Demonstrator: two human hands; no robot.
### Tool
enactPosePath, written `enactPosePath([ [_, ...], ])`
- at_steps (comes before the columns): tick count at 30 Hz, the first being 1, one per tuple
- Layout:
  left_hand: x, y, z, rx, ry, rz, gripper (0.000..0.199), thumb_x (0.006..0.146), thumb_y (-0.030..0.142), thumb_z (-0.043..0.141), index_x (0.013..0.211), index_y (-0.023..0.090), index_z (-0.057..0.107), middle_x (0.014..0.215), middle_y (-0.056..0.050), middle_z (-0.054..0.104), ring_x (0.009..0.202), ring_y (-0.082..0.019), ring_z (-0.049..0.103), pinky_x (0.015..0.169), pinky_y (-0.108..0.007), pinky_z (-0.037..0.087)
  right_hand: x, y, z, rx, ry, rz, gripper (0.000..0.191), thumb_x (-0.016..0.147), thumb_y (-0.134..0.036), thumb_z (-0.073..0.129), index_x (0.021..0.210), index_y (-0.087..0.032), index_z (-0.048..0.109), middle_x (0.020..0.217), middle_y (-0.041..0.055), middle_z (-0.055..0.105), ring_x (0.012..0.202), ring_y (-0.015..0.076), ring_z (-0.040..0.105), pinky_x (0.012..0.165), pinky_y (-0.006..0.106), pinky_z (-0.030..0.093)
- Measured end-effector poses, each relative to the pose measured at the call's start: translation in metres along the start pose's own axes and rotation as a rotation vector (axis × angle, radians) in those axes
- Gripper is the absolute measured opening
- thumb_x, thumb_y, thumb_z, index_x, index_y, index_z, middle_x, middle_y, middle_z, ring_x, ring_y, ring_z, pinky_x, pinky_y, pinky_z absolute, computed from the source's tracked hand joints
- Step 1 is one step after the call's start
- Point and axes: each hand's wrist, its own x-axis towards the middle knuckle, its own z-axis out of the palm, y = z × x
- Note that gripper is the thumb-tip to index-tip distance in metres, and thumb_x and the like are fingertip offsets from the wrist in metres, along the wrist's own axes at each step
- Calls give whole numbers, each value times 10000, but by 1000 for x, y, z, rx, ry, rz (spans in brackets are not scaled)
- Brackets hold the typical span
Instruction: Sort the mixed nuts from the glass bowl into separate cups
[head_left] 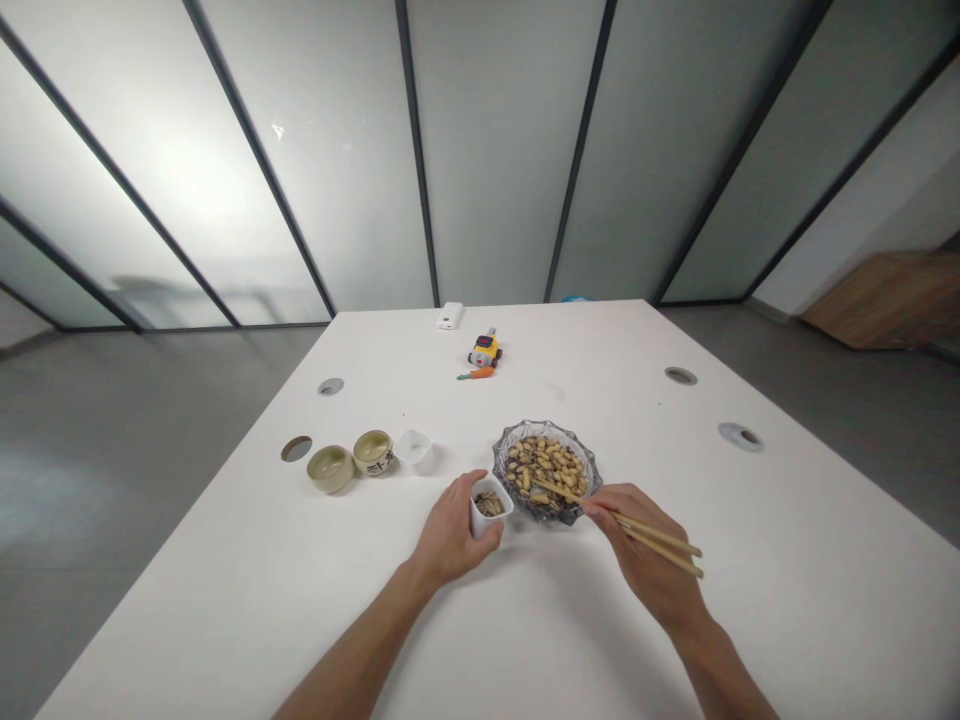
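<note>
My left hand (455,532) is wrapped round a small white cup (480,522) that has some seeds (489,503) in it. Just right of the cup stands a clear scalloped glass bowl (589,460) of peanuts (553,460) mixed with darker seeds. Wooden chopsticks (660,541) are gripped in my right hand (646,545), at the bowl's lower right rim. Their tips reach in among the peanuts; whether they pinch anything is too small to tell.
Left of the cup, a clear plastic cup (414,452) and two ceramic bowls (331,469) (373,453) stand in a row. Farther back on the white table (600,360) are a toy car (485,348), an orange toy carrot (477,373) and a white box (450,316).
</note>
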Motion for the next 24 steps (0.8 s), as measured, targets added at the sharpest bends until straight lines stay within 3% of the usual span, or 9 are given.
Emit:
enactPosePath([
  [5, 0, 0, -1, -7, 5, 0, 636, 805, 270, 684, 1400, 184, 475, 1363, -146, 646, 1261, -323, 626, 1113, -514, 504, 1, 1, -1, -24, 32, -37, 197, 1009, -347, 617, 885, -260, 744, 880, 17, 745, 787, 170, 721, 744, 289, 590],
  [11, 0, -1, -2, -13, -3, -6, 634, 805, 275, 685, 1396, 178, 477, 1348, -144, 650, 1249, -322, 632, 1106, -505, 506, 0, -2, -2, 4, 181, 15, 238, 1019, -356, 591, 883, -258, 760, 867, 25, 745, 808, 178, 714, 729, 291, 584],
  [15, 1, 0, -2, -15, 4, -7, 638, 798, 270, 690, 1393, 177, 480, 1347, -142, 651, 1251, -325, 631, 1102, -503, 509, 0, -8, -1, 79, 126, -7, 263, 1016, -382, 598, 847, -251, 750, 830, 22, 736, 767, 173, 712, 691, 280, 575],
  [20, 1, -1, -1, -25, -5, -17, 629, 807, 278, 684, 1394, 187, 478, 1326, -137, 660, 1227, -322, 644, 1088, -510, 520, 1, -1, -11, -116, 211, -9, 301, 1032, -383, 559, 821, -233, 712, 801, 26, 706, 740, 168, 679, 675, 282, 539],
  [24, 0, -4, 0, -26, -19, -27, 633, 813, 281, 674, 1402, 183, 462, 1343, -148, 649, 1251, -325, 628, 1104, -522, 505, 0, 5, -14, -188, 153, -46, 292, 1032, -371, 561, 814, -230, 692, 780, 13, 694, 719, 157, 672, 674, 274, 523],
])
